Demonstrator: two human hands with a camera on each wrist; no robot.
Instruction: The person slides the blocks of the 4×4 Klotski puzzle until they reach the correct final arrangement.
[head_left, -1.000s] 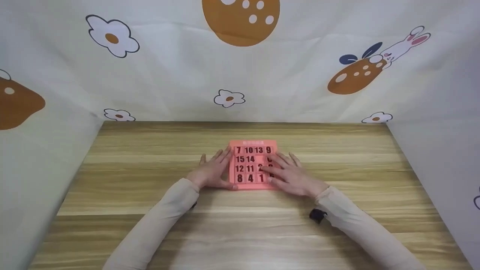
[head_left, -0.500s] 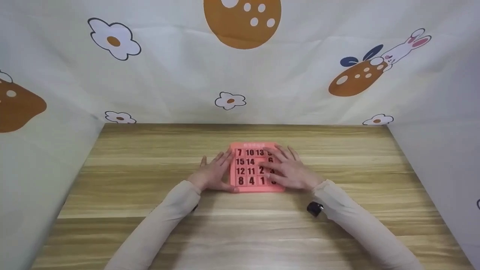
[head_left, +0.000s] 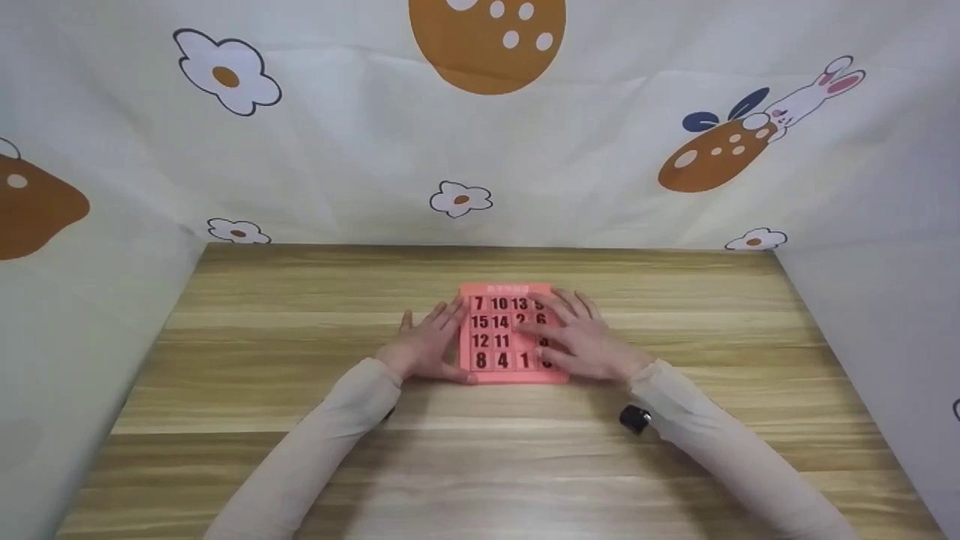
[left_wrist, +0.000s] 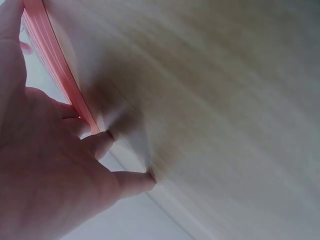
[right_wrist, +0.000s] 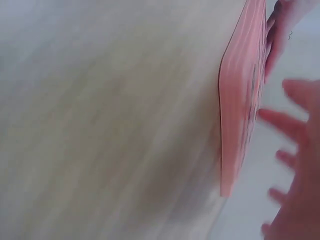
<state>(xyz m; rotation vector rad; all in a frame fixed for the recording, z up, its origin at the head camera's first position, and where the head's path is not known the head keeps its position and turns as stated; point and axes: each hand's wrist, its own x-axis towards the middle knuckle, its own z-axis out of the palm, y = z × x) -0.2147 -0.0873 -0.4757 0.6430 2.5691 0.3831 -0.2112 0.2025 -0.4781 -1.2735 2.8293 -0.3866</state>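
Observation:
A pink number slide puzzle (head_left: 510, 378) lies flat on the wooden table, its black-numbered tiles in a square grid. My left hand (head_left: 429, 346) rests along its left side, fingers straight and spread, thumb at the lower left corner. In the left wrist view, some of its fingertips touch the table beside the pink edge (left_wrist: 60, 65). My right hand (head_left: 589, 341) reaches over the puzzle's right side with extended fingers. One fingertip is at the 2 tile (head_left: 520, 319), just above the vacant slot in the third row. The right column is partly hidden by these fingers.
The wooden table (head_left: 300, 285) extends around the puzzle. A pale cloth (head_left: 337, 150) printed with flowers, orange shapes and a rabbit walls it at the back and both sides. A black device (head_left: 635, 419) sits at the right wrist.
The 2 tile has slid up from the third row into the second, so the vacant slot is now below it. The right hand shifted slightly over the puzzle; the left hand stayed at the edge.

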